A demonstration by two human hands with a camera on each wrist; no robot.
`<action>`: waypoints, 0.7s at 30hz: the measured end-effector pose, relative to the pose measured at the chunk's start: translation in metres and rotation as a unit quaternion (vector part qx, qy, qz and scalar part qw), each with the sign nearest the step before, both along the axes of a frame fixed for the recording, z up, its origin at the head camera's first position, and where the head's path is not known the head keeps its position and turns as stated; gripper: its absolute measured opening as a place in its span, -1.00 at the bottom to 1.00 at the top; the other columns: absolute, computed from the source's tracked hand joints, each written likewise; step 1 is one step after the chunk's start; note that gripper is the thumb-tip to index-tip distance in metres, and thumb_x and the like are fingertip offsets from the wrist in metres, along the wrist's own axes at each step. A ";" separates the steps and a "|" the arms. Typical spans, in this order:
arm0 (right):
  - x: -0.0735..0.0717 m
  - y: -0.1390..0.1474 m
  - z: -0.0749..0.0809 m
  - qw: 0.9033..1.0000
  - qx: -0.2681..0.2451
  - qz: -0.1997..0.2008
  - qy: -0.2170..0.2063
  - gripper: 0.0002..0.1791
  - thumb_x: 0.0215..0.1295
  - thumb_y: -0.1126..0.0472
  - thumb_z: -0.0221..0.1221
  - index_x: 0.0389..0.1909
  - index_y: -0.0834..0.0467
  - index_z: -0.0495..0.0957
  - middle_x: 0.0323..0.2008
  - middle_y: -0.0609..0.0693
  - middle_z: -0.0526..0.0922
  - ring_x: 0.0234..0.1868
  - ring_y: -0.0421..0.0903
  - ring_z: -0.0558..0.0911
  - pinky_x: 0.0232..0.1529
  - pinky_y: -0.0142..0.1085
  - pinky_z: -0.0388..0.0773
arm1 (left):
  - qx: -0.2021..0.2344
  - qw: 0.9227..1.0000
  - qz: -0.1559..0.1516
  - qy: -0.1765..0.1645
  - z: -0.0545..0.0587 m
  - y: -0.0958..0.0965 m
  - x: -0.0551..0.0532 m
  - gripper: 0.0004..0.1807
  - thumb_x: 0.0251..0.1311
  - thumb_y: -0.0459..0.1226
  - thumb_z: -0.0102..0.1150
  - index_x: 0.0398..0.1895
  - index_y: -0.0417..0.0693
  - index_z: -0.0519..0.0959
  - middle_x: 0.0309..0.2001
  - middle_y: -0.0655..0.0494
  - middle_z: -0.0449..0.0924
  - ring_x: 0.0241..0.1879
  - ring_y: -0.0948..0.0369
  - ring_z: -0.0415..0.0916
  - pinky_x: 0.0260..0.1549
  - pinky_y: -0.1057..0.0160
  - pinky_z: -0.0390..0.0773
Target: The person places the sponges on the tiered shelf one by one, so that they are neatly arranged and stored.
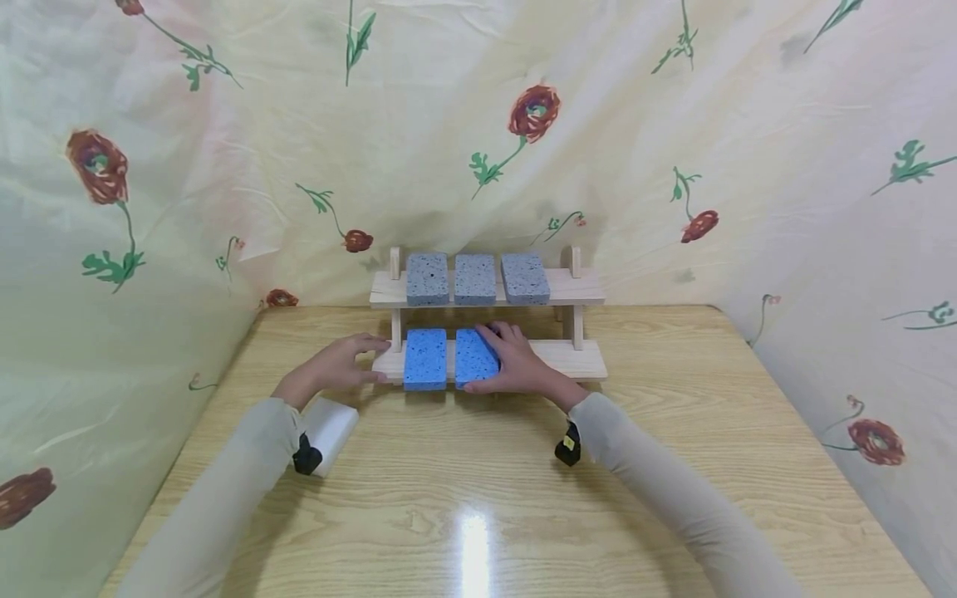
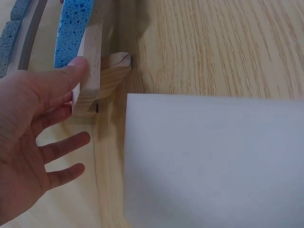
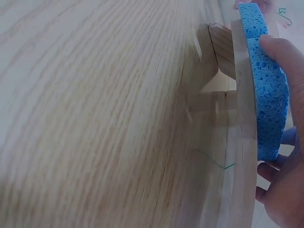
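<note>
On a two-tier wooden shelf, two blue speckled sponges stand side by side on the lower board: the left sponge and the right sponge. My right hand grips the right sponge, thumb at its near edge and fingers round its far side; the right wrist view shows this sponge resting against the board. With my left hand I hold the left end of the lower board between thumb and forefinger. The other left fingers are spread apart.
Three grey speckled sponges sit in a row on the upper board. A white block lies on the wooden table by my left wrist. Flower-patterned cloth hangs behind and at both sides.
</note>
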State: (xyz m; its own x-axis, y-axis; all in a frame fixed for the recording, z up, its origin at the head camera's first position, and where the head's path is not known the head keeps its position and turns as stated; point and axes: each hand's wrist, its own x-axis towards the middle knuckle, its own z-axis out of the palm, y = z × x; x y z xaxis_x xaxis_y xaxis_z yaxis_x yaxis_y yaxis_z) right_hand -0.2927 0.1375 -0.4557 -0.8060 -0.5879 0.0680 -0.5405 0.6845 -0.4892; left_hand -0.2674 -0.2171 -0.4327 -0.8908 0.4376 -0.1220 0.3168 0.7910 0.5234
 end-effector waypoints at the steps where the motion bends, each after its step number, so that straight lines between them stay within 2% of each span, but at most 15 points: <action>1: 0.000 0.000 0.000 1.000 -0.002 0.000 -0.001 0.31 0.01 -0.32 0.46 0.65 0.05 -0.05 0.56 0.28 0.04 0.47 0.23 0.14 0.39 0.28 0.28 | 0.000 1.000 0.000 0.001 0.000 0.000 0.000 -0.31 0.32 -0.11 0.34 0.47 -0.08 0.39 0.53 -0.17 0.26 0.54 -0.22 0.12 0.47 -0.30 0.19; 5: 0.003 0.001 0.001 1.000 -0.012 -0.002 0.003 0.32 -0.01 -0.34 0.46 0.65 0.02 -0.06 0.58 0.24 0.03 0.48 0.22 0.13 0.39 0.27 0.29 | 0.002 1.000 -0.001 0.001 0.000 0.000 0.000 -0.32 0.32 -0.12 0.33 0.46 -0.10 0.40 0.52 -0.18 0.27 0.53 -0.23 0.13 0.47 -0.30 0.19; 13: 0.016 -0.005 0.002 0.998 -0.026 -0.011 0.050 0.33 -0.03 -0.35 0.46 0.66 -0.02 -0.07 0.57 0.17 0.07 0.48 0.18 0.15 0.39 0.24 0.31 | 0.004 1.000 -0.003 0.002 -0.002 -0.001 -0.001 -0.32 0.33 -0.11 0.33 0.46 -0.09 0.40 0.52 -0.19 0.27 0.53 -0.24 0.13 0.47 -0.31 0.19; 21: 0.042 -0.025 0.009 0.992 -0.062 0.026 0.102 0.30 -0.01 -0.28 0.48 0.65 0.03 -0.04 0.56 0.18 0.12 0.50 0.20 0.14 0.39 0.27 0.28 | 0.001 1.000 -0.008 0.001 -0.002 -0.002 -0.003 -0.32 0.34 -0.12 0.32 0.48 -0.06 0.39 0.52 -0.17 0.27 0.54 -0.22 0.12 0.48 -0.30 0.18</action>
